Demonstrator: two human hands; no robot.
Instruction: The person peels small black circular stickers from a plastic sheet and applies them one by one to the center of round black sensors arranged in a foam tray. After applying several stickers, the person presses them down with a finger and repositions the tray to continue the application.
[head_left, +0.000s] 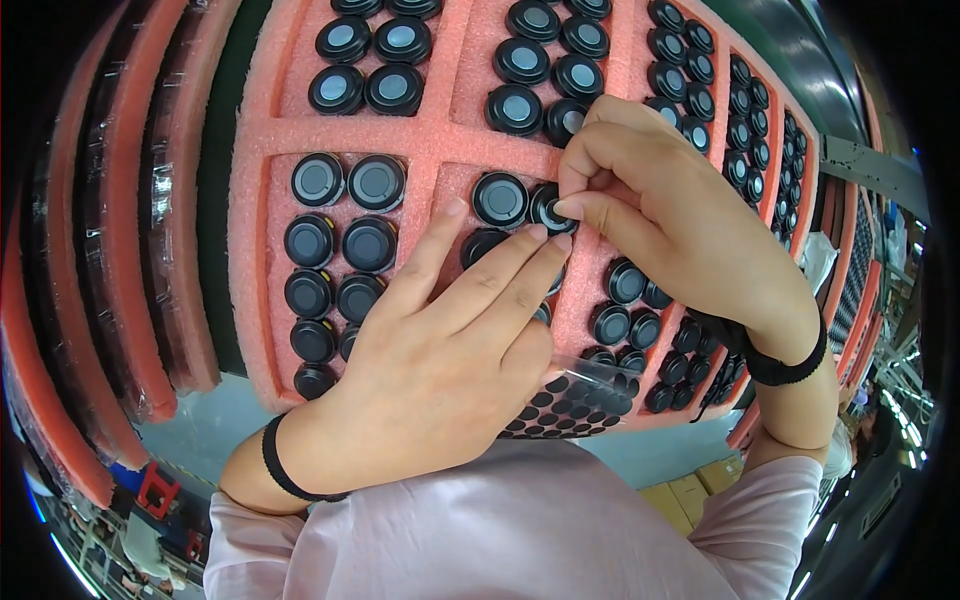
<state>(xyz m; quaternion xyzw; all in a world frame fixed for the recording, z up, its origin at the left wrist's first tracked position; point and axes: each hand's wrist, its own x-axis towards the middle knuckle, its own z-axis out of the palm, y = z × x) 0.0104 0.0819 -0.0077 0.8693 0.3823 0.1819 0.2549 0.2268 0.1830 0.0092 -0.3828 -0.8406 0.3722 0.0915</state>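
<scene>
Rows of black round parts sit in the compartments of a pink foam tray [430, 138]. My left hand [440, 345] lies over a near middle compartment with its fingers spread, the fingertips beside a black round part [499, 199]. My right hand [665, 205] has thumb and index finger pinched at the edge of another black round part [549, 208]; what is between them, if anything, is hidden. Below my left hand is a clear sheet [570, 405] with rows of black dots. Parts in the far compartments show silver-grey centres; the near ones look darker.
Several pink foam trays [120, 210] wrapped in clear film stand at the left. A metal bar [875, 178] juts in at the right, with further foam trays [858, 320] near it. Cardboard boxes [688, 497] stand on the floor below.
</scene>
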